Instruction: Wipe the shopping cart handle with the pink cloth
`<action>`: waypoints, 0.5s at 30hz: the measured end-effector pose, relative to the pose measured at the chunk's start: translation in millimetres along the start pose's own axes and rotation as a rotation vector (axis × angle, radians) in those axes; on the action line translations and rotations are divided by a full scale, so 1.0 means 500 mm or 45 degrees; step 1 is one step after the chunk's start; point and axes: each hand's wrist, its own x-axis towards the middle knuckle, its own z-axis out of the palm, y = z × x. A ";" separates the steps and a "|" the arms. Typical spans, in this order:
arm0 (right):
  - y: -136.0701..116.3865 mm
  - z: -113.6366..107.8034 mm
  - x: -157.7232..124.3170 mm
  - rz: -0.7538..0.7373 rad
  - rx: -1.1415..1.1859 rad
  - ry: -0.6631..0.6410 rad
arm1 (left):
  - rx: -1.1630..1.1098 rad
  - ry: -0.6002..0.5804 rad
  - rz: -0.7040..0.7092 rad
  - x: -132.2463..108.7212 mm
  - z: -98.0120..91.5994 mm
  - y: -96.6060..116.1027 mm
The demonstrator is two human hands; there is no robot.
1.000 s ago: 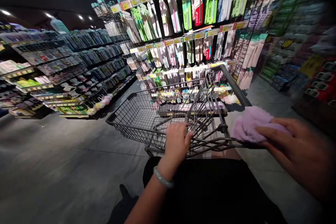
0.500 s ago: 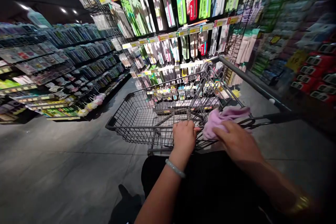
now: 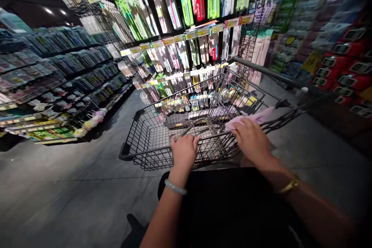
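Observation:
A dark wire shopping cart (image 3: 151,150) stands side-on in front of me. My left hand (image 3: 184,150) is wrapped over the near top rim of its basket, with a pale bangle at the wrist. In my right hand (image 3: 252,141) is a crumpled pink cloth (image 3: 241,119), pressed against the cart's near rim towards the handle end. The fingers are closed over the cloth, and its loose end trails right. The cart's handle bar (image 3: 261,70) runs along the right, away from both hands. I see only bare wire inside the basket.
Behind the cart rises a display rack (image 3: 174,40) hung with packaged goods. More stocked shelves (image 3: 75,69) line the left, and red-packed items (image 3: 334,66) hang at the right. Grey floor (image 3: 72,186) stretches to the left. A white cylinder (image 3: 303,92) sits near the handle.
My left hand has shifted left along the rim. My right hand has moved up slightly with the cloth, now flatter beneath the fingers. The view has turned, and the cart sits at a slightly different angle.

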 end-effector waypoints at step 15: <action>-0.034 0.039 0.022 0.185 0.111 -0.218 | 0.078 -0.004 -0.077 0.002 0.013 -0.039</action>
